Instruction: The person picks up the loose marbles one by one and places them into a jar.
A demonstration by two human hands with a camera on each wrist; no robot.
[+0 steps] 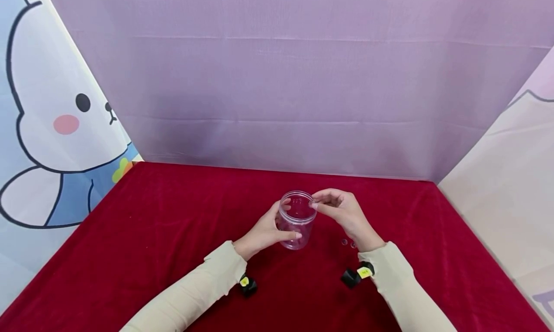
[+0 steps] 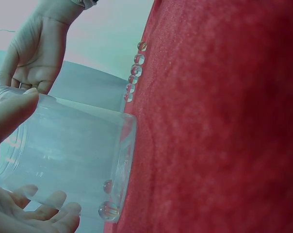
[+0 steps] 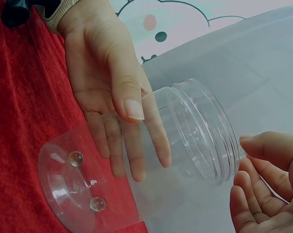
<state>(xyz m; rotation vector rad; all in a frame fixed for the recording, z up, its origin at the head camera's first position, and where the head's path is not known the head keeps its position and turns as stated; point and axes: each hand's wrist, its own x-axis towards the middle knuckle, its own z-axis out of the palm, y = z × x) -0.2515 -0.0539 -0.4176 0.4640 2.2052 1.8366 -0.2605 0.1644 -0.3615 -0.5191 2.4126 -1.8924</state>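
Jar (image 1: 304, 230), head view: mouth up, its base apparently on the red counter (image 1: 182, 216), grasped by the left hand (image 1: 269, 227); holding it level looks wise.
Rim, head view: I see the right hand (image 1: 345, 211) at its 3 o'clock; fingertips best part just inside.
Marbles (image 2: 136, 71), left wrist view: six toward 1 o'clock of the jar; the head view shows me two there.
Thumb, right wrist view: near the rim's 4 o'clock; whether that grip holds anything, I can't tell.
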